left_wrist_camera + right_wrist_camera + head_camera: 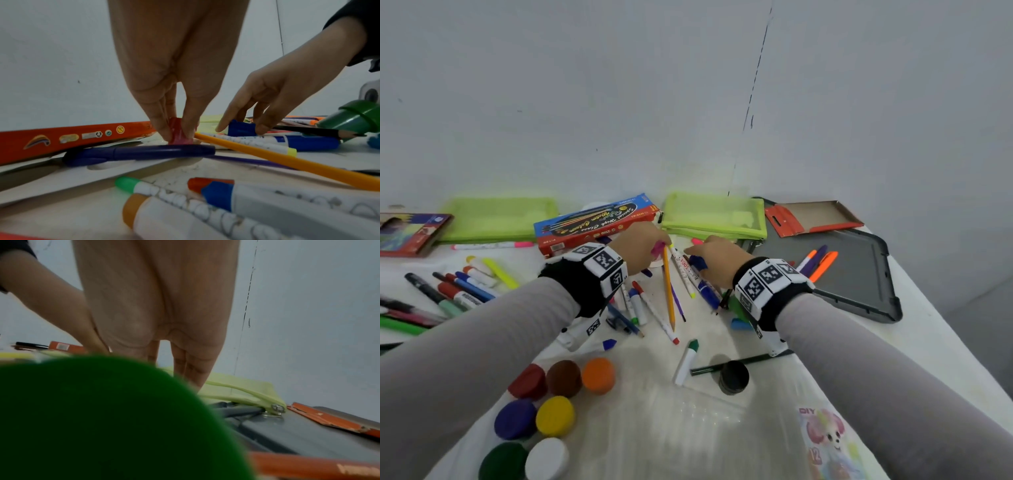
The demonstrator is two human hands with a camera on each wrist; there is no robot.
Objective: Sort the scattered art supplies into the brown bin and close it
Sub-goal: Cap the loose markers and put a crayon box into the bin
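Markers, pens and a yellow pencil [668, 291] lie scattered in a heap at the middle of the white table [722, 445]. My left hand [660, 248] reaches down into the far end of the heap and pinches a small pink-red cap [179, 133] between thumb and fingers, just above a dark purple pen [144, 152]. My right hand [697, 261] is close beside it, thumb and fingers on the cap end of a blue marker [240, 129]. A blurred green cap [102, 418] blocks much of the right wrist view. No brown bin shows in any view.
Round paint pots [565, 377] and a black pot [734, 377] stand near me. A grey tray [859, 291] with several markers and an open cardboard box [815, 216] lie right. Green mesh pouches [715, 216] and a red-blue box [595, 222] line the wall. More markers [458, 284] lie left.
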